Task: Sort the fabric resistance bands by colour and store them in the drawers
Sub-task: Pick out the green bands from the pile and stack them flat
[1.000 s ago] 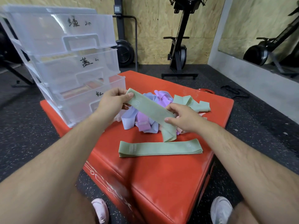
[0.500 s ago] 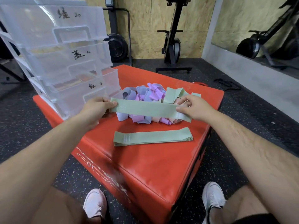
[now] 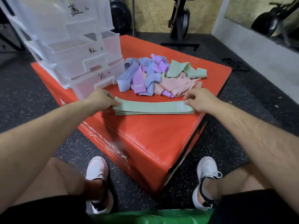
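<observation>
Our left hand (image 3: pixel 100 101) closes its grip on the left end of the green band (image 3: pixel 152 107), thumb and fingers pinching the fabric. Our right hand (image 3: pixel 199 99) does the same at the right end, its fingers curled down onto the band beside the pale label. Between the 2 hands the band lies flat and straight, on top of a neat stack (image 3: pixel 153 112) of other green bands with the edges nearly matching.

The stack sits near the front of the red box (image 3: pixel 145 139). Just behind it lies a loose pile (image 3: pixel 150 78) of tangled bands in blue, purple, pink and green, apart from the stack. At the box's far left corner stand the clear drawers (image 3: pixel 77 50), 3 of their fronts showing handwritten marks; the lowest front is just beside our left hand.

Below the box, 2 white shoes (image 3: pixel 97 168) rest on speckled black floor (image 3: pixel 226 143). An exercise bike (image 3: pixel 179 21) stands by the far wall.
</observation>
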Available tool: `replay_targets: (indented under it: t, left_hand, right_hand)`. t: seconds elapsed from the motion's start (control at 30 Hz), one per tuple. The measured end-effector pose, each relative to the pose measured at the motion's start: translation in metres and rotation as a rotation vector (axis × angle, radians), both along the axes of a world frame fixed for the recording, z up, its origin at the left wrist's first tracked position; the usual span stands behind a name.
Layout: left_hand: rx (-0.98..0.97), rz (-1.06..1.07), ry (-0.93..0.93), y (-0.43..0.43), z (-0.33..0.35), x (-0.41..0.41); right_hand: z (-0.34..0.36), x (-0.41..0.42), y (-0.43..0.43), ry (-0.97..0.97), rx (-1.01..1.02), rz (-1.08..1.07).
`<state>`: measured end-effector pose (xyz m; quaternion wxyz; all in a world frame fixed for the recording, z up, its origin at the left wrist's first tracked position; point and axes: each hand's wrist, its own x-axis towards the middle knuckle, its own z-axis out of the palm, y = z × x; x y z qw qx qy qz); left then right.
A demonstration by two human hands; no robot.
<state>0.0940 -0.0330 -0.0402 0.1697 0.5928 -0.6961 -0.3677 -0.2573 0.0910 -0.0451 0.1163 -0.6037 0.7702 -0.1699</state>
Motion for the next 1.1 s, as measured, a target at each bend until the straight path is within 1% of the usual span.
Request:
replay_targets:
  t: [0.1,0.17,0.23,0.3,0.4,0.5,0.67,0.77,0.83,0.93,1.0,1.1]
  left_hand:
    - [-0.047,-0.049,-0.090,0.000,-0.009,-0.001]
    - [-0.185,-0.098,-0.199,-0.004,-0.011,-0.001]
    - [-0.325,-0.230,-0.197,-0.006,-0.012,0.001]
    - [-0.386,-0.412,-0.200,-0.006,-0.012,0.001]
    - [-0.388,-0.588,-0.300,-0.008,-0.020,0.003]
    - [-0.354,-0.703,-0.281,-0.006,-0.024,0.000]
    - [-0.338,-0.704,-0.232,-0.006,-0.022,-0.006]
    - [-0.327,-0.687,-0.274,-0.005,-0.021,-0.008]
    - [-0.335,-0.655,-0.338,-0.002,-0.018,-0.011]
    - [-0.426,-0.610,-0.407,0.003,-0.011,-0.021]
    - [-0.480,-0.604,-0.378,0.003,-0.006,-0.033]
    - [-0.541,-0.649,-0.317,0.000,0.004,-0.058]
  right_hand:
    - [-0.004,0.001,0.000,0.075,-0.008,0.056]
    - [-0.003,0.000,0.000,0.154,0.011,0.097]
    - [0.000,-0.002,0.001,0.186,0.044,0.161]
    - [0.007,-0.002,0.004,0.186,0.108,0.240]
    - [0.016,0.001,0.008,0.205,0.206,0.304]
    - [0.016,0.000,0.008,0.202,0.245,0.287]
    - [0.011,-0.003,0.007,0.160,0.251,0.270]
    - [0.013,-0.002,0.008,0.171,0.269,0.263]
    - [0.015,0.000,0.009,0.189,0.277,0.251]
    - [0.017,0.008,0.006,0.233,0.248,0.252]
    - [0.024,0.017,0.001,0.208,0.199,0.249]
    - [0.034,0.026,-0.012,0.172,0.126,0.216]
